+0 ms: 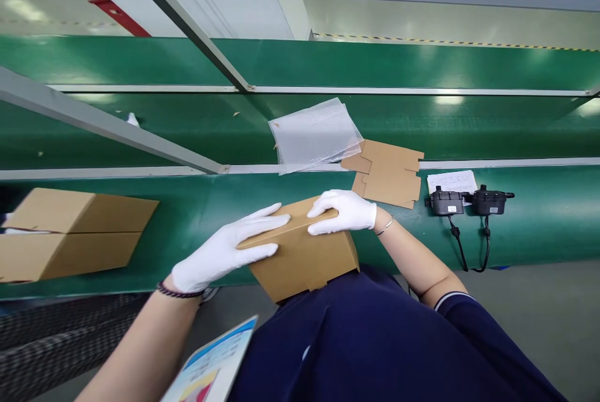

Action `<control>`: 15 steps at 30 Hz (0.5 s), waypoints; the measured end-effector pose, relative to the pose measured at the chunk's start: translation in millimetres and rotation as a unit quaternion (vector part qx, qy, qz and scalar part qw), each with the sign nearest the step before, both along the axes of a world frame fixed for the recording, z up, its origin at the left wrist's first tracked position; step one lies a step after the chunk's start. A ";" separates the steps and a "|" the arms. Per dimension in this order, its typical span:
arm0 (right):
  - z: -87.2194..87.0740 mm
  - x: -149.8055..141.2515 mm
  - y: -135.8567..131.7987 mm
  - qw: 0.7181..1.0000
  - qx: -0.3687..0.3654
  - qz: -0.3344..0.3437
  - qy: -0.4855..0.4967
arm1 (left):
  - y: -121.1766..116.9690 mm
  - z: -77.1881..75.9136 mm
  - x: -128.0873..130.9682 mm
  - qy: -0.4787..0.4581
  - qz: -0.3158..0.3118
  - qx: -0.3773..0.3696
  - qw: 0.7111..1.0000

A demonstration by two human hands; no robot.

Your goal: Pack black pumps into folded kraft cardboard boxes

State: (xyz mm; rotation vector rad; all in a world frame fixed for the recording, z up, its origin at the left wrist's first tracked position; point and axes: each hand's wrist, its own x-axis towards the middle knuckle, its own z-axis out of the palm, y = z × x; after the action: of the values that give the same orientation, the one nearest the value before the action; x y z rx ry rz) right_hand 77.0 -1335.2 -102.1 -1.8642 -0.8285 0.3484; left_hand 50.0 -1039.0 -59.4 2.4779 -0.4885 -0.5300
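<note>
A brown cardboard box (pixel 304 258) is against my body at the near edge of the green bench, tilted, its lower flap toward me. My left hand (pixel 232 249), in a white glove, grips its left end, with the fingers stretched along the top and the thumb on the near face. On the box's right part my gloved right hand (pixel 342 211) holds the top edge with bent fingers. The palm sides of both hands are hidden. Just beyond my right hand lies a flat cut cardboard sheet (pixel 394 174) with tabs.
Clear plastic bags (pixel 314 133) lie beyond the box. At right, two black devices with cables (pixel 447 202) sit by a paper sheet (pixel 452 180). A larger open carton (pixel 70 233) stands at left. Grey metal struts (pixel 117 124) cross above the green bench (pixel 197 199).
</note>
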 end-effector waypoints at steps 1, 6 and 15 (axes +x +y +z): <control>-1.2 -0.1 0.0 1.000 0.008 0.006 -0.005 | 0.8 0.5 2.1 0.024 -0.019 -0.012 0.999; -12.2 -3.9 3.4 0.993 0.113 -0.020 -0.041 | -5.9 -13.9 -9.4 0.079 0.105 -0.191 0.973; -83.8 -5.5 -12.4 0.892 0.213 -0.359 0.173 | -11.5 -35.0 -7.4 0.014 0.476 -0.551 0.685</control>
State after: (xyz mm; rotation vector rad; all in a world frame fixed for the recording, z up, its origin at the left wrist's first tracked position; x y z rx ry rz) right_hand 71.4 -1347.5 -185.9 -1.4970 0.0632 0.0144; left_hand 42.6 -1050.5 -94.5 1.2110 0.4497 0.1810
